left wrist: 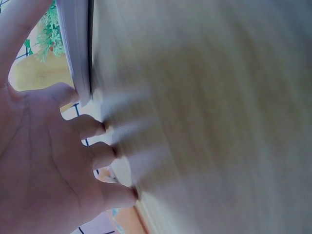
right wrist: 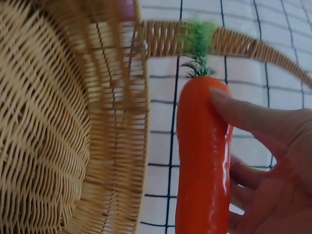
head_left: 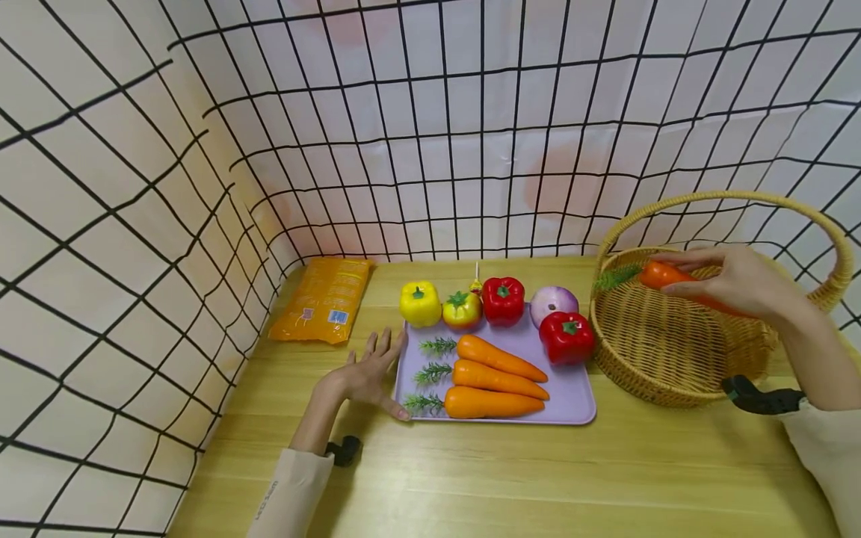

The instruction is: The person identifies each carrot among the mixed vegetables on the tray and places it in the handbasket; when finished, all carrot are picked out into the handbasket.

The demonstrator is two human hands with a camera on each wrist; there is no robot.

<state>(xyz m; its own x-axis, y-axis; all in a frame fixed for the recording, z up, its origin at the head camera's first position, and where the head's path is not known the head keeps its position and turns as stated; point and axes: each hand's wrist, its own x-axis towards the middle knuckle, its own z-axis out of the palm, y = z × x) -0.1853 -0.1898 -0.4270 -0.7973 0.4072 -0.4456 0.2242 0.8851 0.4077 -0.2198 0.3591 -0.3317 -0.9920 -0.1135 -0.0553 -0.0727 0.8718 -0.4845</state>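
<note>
My right hand grips an orange carrot with a green leafy top, over the wicker basket. In the right wrist view the thumb lies along the carrot's upper end and the fingers are behind it. Spread fingers of my left hand rest at the left edge of the lilac tray, thumb at its near corner. On the tray lie three carrots side by side. Along its far side are a yellow pepper, a yellow-red tomato, two red peppers and a purple onion.
An orange packet lies at the back left of the wooden table. The basket's tall handle arches over its opening. White walls with a black wire grid stand behind and at the left. A small stick-like item is behind the tomato.
</note>
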